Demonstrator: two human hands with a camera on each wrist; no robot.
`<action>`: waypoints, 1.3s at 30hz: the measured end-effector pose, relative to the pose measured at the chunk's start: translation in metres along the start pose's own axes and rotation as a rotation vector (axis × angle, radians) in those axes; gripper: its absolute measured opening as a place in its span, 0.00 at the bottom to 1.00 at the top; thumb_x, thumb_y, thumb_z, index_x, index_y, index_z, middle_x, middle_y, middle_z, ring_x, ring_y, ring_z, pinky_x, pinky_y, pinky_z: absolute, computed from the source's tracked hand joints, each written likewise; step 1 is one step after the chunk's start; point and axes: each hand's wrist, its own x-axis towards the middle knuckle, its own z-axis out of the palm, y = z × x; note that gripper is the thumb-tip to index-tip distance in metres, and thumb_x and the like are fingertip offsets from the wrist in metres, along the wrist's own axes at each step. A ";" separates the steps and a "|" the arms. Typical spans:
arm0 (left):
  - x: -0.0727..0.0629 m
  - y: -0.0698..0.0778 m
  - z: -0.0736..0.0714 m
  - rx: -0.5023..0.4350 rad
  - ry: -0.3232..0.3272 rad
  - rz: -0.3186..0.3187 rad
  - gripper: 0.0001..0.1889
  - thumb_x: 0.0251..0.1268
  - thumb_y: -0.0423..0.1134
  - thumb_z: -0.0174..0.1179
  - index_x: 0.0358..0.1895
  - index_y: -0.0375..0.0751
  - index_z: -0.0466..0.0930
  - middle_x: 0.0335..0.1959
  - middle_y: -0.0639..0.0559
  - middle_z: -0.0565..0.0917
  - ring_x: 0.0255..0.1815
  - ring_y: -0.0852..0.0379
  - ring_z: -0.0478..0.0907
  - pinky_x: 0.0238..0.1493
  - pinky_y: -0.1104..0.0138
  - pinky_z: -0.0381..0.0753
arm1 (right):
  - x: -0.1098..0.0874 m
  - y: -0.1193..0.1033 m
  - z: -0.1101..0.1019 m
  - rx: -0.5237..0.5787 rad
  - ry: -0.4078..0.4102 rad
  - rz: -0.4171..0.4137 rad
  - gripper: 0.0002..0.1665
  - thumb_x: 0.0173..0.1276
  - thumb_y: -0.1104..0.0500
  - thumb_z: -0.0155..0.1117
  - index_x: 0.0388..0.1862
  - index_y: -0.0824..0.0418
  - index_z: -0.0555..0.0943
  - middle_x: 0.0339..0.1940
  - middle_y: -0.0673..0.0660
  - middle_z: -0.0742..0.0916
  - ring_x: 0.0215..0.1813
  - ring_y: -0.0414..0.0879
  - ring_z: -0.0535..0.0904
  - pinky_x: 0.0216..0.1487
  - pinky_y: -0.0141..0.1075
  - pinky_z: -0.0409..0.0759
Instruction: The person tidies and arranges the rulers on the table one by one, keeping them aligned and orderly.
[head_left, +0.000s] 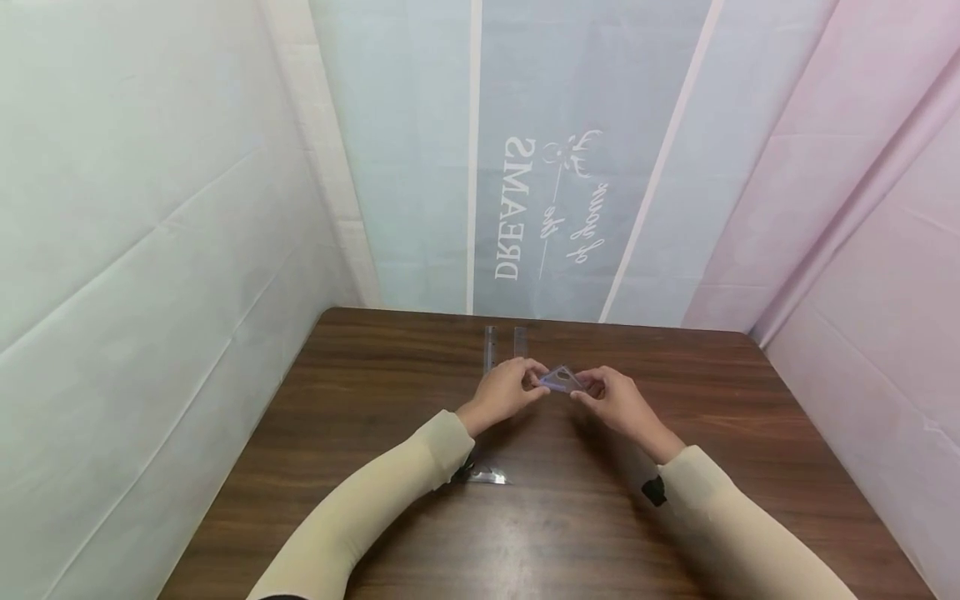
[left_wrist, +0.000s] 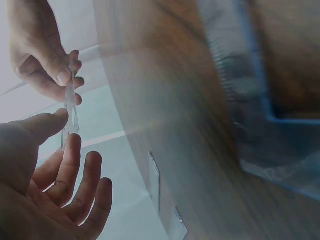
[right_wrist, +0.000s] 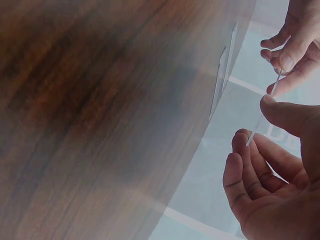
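Held up over the table is a small clear set square (head_left: 557, 385) with a cut-out in its middle. My left hand (head_left: 506, 390) pinches its left corner between thumb and fingers. On the opposite corner, my right hand (head_left: 618, 402) has the same kind of pinch. Both wrist views show the set square (left_wrist: 70, 117) nearly edge-on, as a thin strip between the two hands. Another clear set square (head_left: 489, 476), with blue inner edges in the left wrist view, lies on the table by my left forearm, which partly hides it.
Two clear rulers, a left one (head_left: 490, 346) and a right one (head_left: 521, 340), lie side by side near the back edge of the brown wooden table (head_left: 390, 358). Pale cloth walls (head_left: 420, 167) enclose the table at the back and both sides.
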 end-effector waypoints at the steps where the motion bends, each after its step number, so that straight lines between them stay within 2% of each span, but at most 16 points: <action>1: -0.002 0.000 0.000 0.011 0.001 0.001 0.17 0.73 0.50 0.73 0.59 0.50 0.88 0.39 0.62 0.84 0.38 0.65 0.78 0.41 0.69 0.77 | -0.001 -0.001 0.000 -0.002 -0.001 -0.009 0.19 0.75 0.57 0.75 0.58 0.68 0.86 0.45 0.58 0.87 0.42 0.48 0.83 0.43 0.42 0.84; 6: -0.011 0.003 -0.002 0.076 0.005 0.017 0.16 0.73 0.52 0.72 0.58 0.52 0.88 0.38 0.63 0.83 0.34 0.69 0.75 0.34 0.74 0.73 | -0.007 -0.007 -0.001 -0.016 -0.013 -0.036 0.18 0.74 0.57 0.76 0.56 0.67 0.87 0.42 0.55 0.87 0.40 0.45 0.83 0.41 0.40 0.84; 17: -0.030 0.012 -0.008 0.142 -0.008 0.072 0.16 0.72 0.52 0.73 0.56 0.51 0.90 0.40 0.62 0.85 0.35 0.68 0.77 0.35 0.74 0.75 | -0.021 -0.014 0.001 -0.039 -0.024 -0.095 0.17 0.72 0.58 0.78 0.54 0.65 0.88 0.40 0.50 0.86 0.38 0.40 0.82 0.38 0.35 0.83; 27: -0.054 0.013 -0.007 0.188 -0.009 0.121 0.17 0.69 0.53 0.75 0.55 0.51 0.90 0.38 0.63 0.85 0.32 0.69 0.75 0.32 0.75 0.73 | -0.040 -0.019 0.009 -0.046 -0.043 -0.163 0.14 0.70 0.60 0.79 0.51 0.64 0.89 0.37 0.48 0.84 0.37 0.38 0.81 0.37 0.34 0.82; 33: -0.063 0.017 -0.005 0.272 -0.005 0.145 0.18 0.67 0.57 0.75 0.52 0.53 0.90 0.38 0.64 0.86 0.33 0.67 0.77 0.33 0.74 0.74 | -0.051 -0.024 0.011 -0.048 -0.049 -0.176 0.14 0.69 0.60 0.80 0.50 0.63 0.89 0.37 0.47 0.84 0.38 0.39 0.81 0.38 0.35 0.82; 39: -0.071 0.018 -0.002 0.348 -0.015 0.154 0.19 0.66 0.61 0.74 0.51 0.54 0.90 0.45 0.63 0.89 0.38 0.64 0.79 0.40 0.69 0.79 | -0.059 -0.027 0.013 -0.064 -0.070 -0.145 0.14 0.69 0.58 0.80 0.50 0.61 0.89 0.38 0.47 0.85 0.39 0.39 0.81 0.40 0.35 0.83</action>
